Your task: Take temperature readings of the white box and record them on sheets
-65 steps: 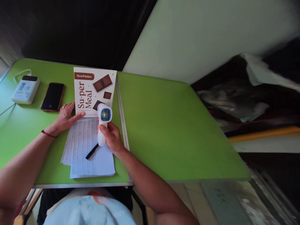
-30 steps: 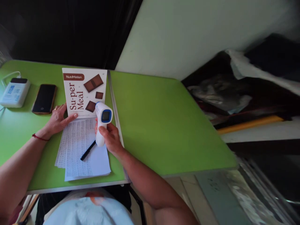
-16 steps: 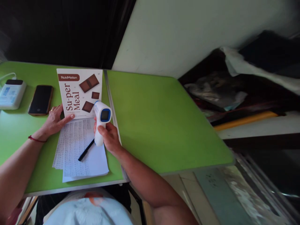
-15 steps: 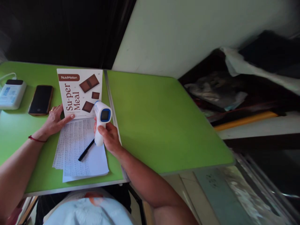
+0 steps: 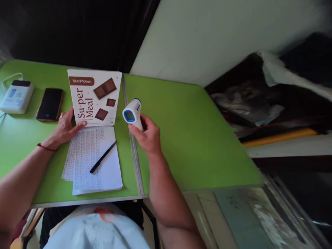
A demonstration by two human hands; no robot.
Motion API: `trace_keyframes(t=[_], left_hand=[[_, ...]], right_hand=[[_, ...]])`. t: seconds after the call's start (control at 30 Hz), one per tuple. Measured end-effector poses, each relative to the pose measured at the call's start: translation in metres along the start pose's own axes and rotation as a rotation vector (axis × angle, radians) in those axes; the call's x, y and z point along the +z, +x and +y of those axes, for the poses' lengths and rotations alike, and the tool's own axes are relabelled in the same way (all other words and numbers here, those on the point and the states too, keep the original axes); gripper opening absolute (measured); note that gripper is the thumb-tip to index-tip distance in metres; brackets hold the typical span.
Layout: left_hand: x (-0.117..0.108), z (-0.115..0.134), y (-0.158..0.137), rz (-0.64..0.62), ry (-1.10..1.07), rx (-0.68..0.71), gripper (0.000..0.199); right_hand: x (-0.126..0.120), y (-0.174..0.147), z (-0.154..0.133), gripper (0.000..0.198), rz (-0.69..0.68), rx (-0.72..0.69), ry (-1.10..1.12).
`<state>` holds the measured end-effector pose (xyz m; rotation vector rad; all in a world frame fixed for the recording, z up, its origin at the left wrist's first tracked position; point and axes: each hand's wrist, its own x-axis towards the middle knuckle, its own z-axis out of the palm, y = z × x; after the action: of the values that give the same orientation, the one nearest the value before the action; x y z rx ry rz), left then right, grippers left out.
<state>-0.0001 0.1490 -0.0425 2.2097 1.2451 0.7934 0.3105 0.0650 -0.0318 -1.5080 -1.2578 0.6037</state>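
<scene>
My left hand [image 5: 67, 127] grips the lower left corner of a white NutriMotion "Su-per Meal" box [image 5: 90, 112] with chocolate pieces printed on it. The thumb lies across its bottom front edge, and the other fingers are at its left side, partly hidden. Raised over the table's seam, my right hand [image 5: 149, 133] is closed around the handle of a white and blue infrared thermometer [image 5: 132, 112], its small screen facing me. Below the box lie printed sheets of paper [image 5: 89, 152], with a black pen [image 5: 103, 157] slanting across them.
A phone [image 5: 49, 104] and a white power bank [image 5: 17, 97] with a cable lie left on the green table [image 5: 186, 145]. A metal seam [image 5: 136, 162] crosses the tabletop. At right stands a cluttered shelf [image 5: 280, 138], and a pale wall rises behind.
My right hand has carried the thermometer to the right, away from the box and papers, and turned it. The pen now shows in full. My left hand stays at the box.
</scene>
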Motion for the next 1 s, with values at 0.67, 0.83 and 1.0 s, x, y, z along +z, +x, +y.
trace_keyframes(t=[0.67, 0.83, 1.0], left_hand=[[0.012, -0.015, 0.000, -0.047, 0.197, -0.023, 0.073], [0.015, -0.013, 0.001, -0.047, 0.194, -0.046, 0.069], [0.017, -0.009, 0.001, -0.062, 0.143, -0.075, 0.109]], right_hand=[[-0.006, -0.008, 0.021, 0.038, -0.204, -0.317, -0.532], [0.003, -0.027, 0.000, 0.021, -0.621, -0.470, -0.438], [0.007, -0.029, -0.005, 0.014, -0.751, -0.499, -0.445]])
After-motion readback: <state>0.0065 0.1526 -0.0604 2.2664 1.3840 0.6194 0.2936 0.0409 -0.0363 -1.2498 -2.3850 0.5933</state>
